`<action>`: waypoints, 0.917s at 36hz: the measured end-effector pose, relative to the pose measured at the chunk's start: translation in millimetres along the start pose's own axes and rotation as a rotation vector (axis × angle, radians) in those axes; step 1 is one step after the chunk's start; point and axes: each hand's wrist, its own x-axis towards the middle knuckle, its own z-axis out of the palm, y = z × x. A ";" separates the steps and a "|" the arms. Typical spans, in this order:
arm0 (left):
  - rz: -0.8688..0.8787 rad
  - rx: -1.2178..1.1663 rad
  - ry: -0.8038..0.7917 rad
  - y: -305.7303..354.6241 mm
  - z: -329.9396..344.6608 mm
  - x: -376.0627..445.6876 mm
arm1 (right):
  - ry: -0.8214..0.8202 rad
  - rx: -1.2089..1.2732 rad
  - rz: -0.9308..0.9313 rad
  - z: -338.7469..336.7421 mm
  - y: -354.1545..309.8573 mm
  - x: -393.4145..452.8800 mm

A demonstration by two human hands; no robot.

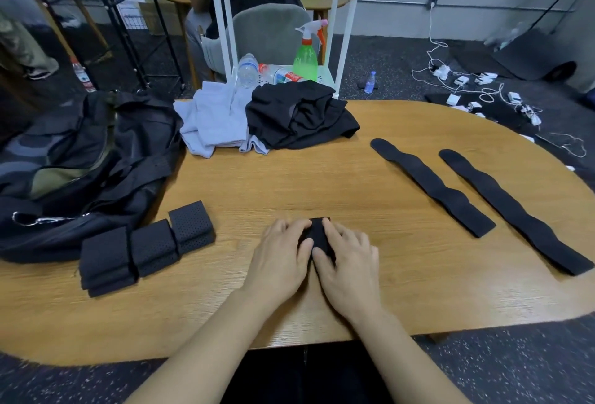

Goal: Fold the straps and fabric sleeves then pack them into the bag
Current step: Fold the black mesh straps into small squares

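Both hands, left hand (283, 252) and right hand (346, 254), press a folded strap (317, 233) flat on the counter (289, 178), fingers curled over it (near the front edge); released carelessly, the springy fold may pop open.

No legible text or labels.
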 end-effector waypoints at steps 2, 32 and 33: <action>0.022 0.005 -0.029 -1.6 -1.7 -8.8 | -0.054 -0.004 -0.067 1.7 -3.4 -8.8; -0.288 0.096 0.429 -110.3 -118.8 -73.8 | 0.123 0.283 -0.532 59.4 -183.2 14.7; -0.295 0.118 0.423 -114.1 -117.9 -73.2 | 0.101 0.281 -0.527 63.0 -184.6 14.7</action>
